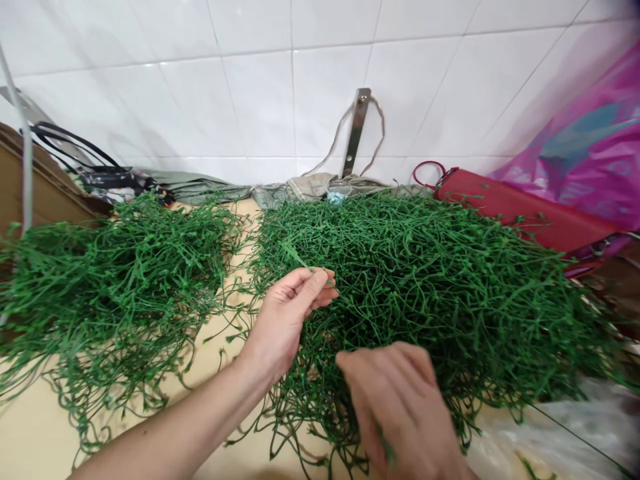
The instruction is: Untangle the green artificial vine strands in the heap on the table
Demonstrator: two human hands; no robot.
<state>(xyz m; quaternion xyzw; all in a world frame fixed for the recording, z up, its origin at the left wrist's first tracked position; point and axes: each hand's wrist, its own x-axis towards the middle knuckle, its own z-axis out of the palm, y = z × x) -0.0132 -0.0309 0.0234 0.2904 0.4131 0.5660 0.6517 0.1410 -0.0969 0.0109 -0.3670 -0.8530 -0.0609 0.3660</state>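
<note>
My left hand [295, 300] is closed in a pinch on a thin green sprig [293, 253], which looks like an artificial plant stem. Its leafy tip sticks out up and to the left of my thumb. Below and to the right, my right hand [395, 400] is curled, back upward, and blurred by motion. A bit of green shows under its palm, but what it is cannot be made out. Both hands are over the near left part of a large heap of curly green stems [425, 280].
A second heap of green stems [120, 267] lies left, beside a cardboard box [45, 173]. At the right are a red bag [525, 207], a pink plastic bag [585, 153] and clear plastic [565, 433]. A metal bracket [356, 133] stands against the tiled wall [255, 93].
</note>
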